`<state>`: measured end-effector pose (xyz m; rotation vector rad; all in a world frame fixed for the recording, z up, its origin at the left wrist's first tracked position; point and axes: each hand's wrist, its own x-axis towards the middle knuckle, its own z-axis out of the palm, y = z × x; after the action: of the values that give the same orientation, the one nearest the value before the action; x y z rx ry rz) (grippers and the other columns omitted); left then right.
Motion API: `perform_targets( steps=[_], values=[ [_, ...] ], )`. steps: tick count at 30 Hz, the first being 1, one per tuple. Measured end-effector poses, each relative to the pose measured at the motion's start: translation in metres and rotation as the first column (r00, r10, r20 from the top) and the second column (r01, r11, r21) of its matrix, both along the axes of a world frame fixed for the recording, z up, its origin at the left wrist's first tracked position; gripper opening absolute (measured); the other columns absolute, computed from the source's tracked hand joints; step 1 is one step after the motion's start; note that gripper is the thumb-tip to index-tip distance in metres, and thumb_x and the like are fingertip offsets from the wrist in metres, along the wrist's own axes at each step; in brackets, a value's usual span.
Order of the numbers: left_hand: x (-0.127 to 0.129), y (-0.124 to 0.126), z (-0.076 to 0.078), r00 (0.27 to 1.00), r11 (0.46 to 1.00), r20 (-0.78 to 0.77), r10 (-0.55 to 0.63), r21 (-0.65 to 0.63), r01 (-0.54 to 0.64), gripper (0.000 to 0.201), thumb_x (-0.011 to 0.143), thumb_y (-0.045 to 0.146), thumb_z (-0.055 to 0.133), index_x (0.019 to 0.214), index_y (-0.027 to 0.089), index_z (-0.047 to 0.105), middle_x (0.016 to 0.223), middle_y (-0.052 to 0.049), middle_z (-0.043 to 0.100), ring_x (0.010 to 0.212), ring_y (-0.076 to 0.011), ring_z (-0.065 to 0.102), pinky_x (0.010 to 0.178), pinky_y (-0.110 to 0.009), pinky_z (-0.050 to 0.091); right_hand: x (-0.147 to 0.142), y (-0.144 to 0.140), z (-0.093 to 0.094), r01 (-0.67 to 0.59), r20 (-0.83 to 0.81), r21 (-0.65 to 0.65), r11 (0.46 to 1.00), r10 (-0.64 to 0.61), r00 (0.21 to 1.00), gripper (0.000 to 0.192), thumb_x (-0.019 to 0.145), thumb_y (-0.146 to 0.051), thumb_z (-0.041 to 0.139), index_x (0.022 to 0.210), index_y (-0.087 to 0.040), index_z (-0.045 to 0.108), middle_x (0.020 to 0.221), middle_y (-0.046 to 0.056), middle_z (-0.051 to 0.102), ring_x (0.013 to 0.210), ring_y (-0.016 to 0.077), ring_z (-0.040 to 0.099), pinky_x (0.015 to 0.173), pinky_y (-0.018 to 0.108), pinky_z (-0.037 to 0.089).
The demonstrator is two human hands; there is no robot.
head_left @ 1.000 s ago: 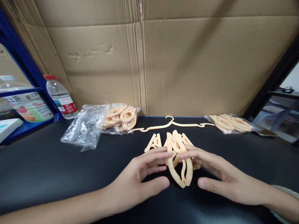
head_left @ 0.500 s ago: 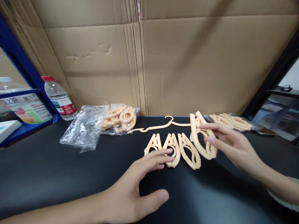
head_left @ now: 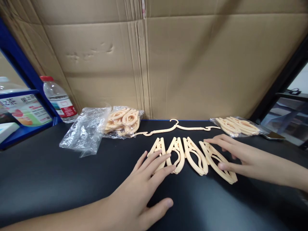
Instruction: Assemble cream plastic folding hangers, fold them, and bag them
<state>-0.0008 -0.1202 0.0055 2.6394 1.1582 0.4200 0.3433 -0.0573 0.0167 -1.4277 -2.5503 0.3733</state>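
Cardboard, brown and creased, makes a wall [head_left: 192, 64] behind the whole scene, standing at the far edge of a black table [head_left: 48, 179] that fills the lower half of the view. To the far left is a blue shelf [head_left: 29, 128], and beside it a clear water bottle [head_left: 59, 99] with a red cap stands upright. A crumpled empty plastic bag [head_left: 85, 131] lies on the table near the bottle, touching a second bag of folded hangers [head_left: 125, 120]. Another bag of hangers [head_left: 237, 126] lies at the right, close to the wall. An unfolded peach hanger [head_left: 175, 127] lies flat between the two filled bags, just in front of the cardboard.

Four folded peach hangers lie side by side in a row at the middle of the table. The left hand [head_left: 141, 189] rests flat, fingers spread apart, its fingertips on the leftmost folded hanger [head_left: 157, 147] and reaching the second folded hanger [head_left: 177, 154]. The third folded hanger [head_left: 194, 155] lies untouched between the hands. The right hand [head_left: 238, 158] lies open on the rightmost folded hanger [head_left: 218, 160], fingers loosely apart and pressing it down on the table, not clamped around it
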Motion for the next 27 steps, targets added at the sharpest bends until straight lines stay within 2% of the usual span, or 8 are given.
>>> perform_targets(
  steps=[3, 6, 9, 14, 17, 21, 27],
  values=[
    [0.001, -0.002, 0.0, 1.0, 1.0, 0.011, 0.02, -0.024, -0.02, 0.062, 0.087, 0.038, 0.058, 0.145, 0.03, 0.038, 0.157, -0.005, 0.028, 0.145, -0.0352, 0.018, 0.114, -0.064, 0.012, 0.001, -0.004, -0.001, -0.143, 0.006, 0.017, 0.99, 0.143, 0.99, 0.087, 0.077, -0.055, 0.068, 0.15, -0.038, 0.023, 0.159, 0.002, 0.021, 0.142, 0.0373, 0.023, 0.112, 0.055, 0.03],
    [0.002, -0.005, 0.002, 1.0, 0.995, 0.002, -0.003, -0.098, 0.003, 0.067, 0.087, 0.046, 0.057, 0.148, 0.032, 0.032, 0.158, -0.005, 0.024, 0.144, -0.0384, 0.017, 0.113, -0.066, 0.013, -0.013, -0.009, -0.006, -0.17, 0.009, -0.022, 0.985, 0.17, 0.985, 0.081, 0.085, -0.052, 0.06, 0.15, -0.039, 0.015, 0.16, -0.001, 0.013, 0.144, 0.0364, 0.011, 0.113, 0.06, 0.021],
    [0.002, -0.007, 0.004, 1.0, 0.988, 0.007, -0.009, -0.153, 0.01, 0.07, 0.087, 0.049, 0.058, 0.149, 0.034, 0.028, 0.158, -0.005, 0.02, 0.144, -0.0378, 0.018, 0.114, -0.063, 0.015, -0.033, -0.011, -0.013, -0.177, -0.014, -0.028, 0.984, 0.177, 0.984, 0.066, 0.093, -0.048, 0.049, 0.15, -0.038, 0.018, 0.159, -0.002, 0.015, 0.145, 0.0341, 0.009, 0.114, 0.061, 0.016],
    [0.002, -0.003, 0.006, 0.998, 0.976, -0.059, -0.004, -0.219, -0.009, 0.074, 0.087, 0.052, 0.054, 0.15, 0.028, 0.025, 0.158, -0.006, 0.015, 0.144, -0.0376, 0.014, 0.114, -0.062, 0.014, -0.051, -0.008, -0.024, -0.128, 0.025, 0.038, 0.991, 0.127, 0.992, 0.061, 0.095, -0.052, 0.04, 0.15, -0.035, 0.021, 0.159, 0.001, 0.014, 0.145, 0.0346, 0.008, 0.113, 0.063, 0.016],
    [0.001, 0.005, 0.006, 0.995, 0.979, -0.095, -0.021, -0.206, 0.001, 0.073, 0.089, 0.052, 0.051, 0.151, 0.026, 0.022, 0.159, -0.007, 0.013, 0.145, -0.0351, 0.012, 0.115, -0.061, 0.013, -0.053, -0.006, -0.028, -0.092, 0.017, 0.095, 0.991, 0.091, 0.996, 0.058, 0.096, -0.052, 0.038, 0.15, -0.035, 0.025, 0.158, 0.003, 0.02, 0.145, 0.0339, 0.012, 0.113, 0.063, 0.017],
    [0.0, 0.018, 0.005, 0.995, 0.985, -0.096, -0.025, -0.173, 0.008, 0.072, 0.089, 0.049, 0.054, 0.15, 0.024, 0.025, 0.159, -0.008, 0.016, 0.145, -0.0337, 0.012, 0.115, -0.059, 0.014, -0.057, 0.002, -0.03, -0.068, 0.042, 0.138, 0.988, 0.063, 0.997, 0.058, 0.097, -0.054, 0.034, 0.148, -0.028, 0.032, 0.157, 0.007, 0.025, 0.145, 0.0319, 0.018, 0.113, 0.061, 0.019],
    [-0.001, 0.027, 0.0, 0.998, 0.995, -0.059, -0.022, -0.097, 0.017, 0.07, 0.088, 0.046, 0.056, 0.149, 0.025, 0.029, 0.158, -0.009, 0.022, 0.145, -0.0354, 0.015, 0.114, -0.063, 0.012, -0.059, 0.013, -0.03, -0.096, 0.016, 0.197, 0.976, 0.095, 0.995, 0.057, 0.095, -0.054, 0.039, 0.145, -0.026, 0.039, 0.154, 0.008, 0.032, 0.144, 0.0321, 0.021, 0.113, 0.062, 0.018]
  ],
)
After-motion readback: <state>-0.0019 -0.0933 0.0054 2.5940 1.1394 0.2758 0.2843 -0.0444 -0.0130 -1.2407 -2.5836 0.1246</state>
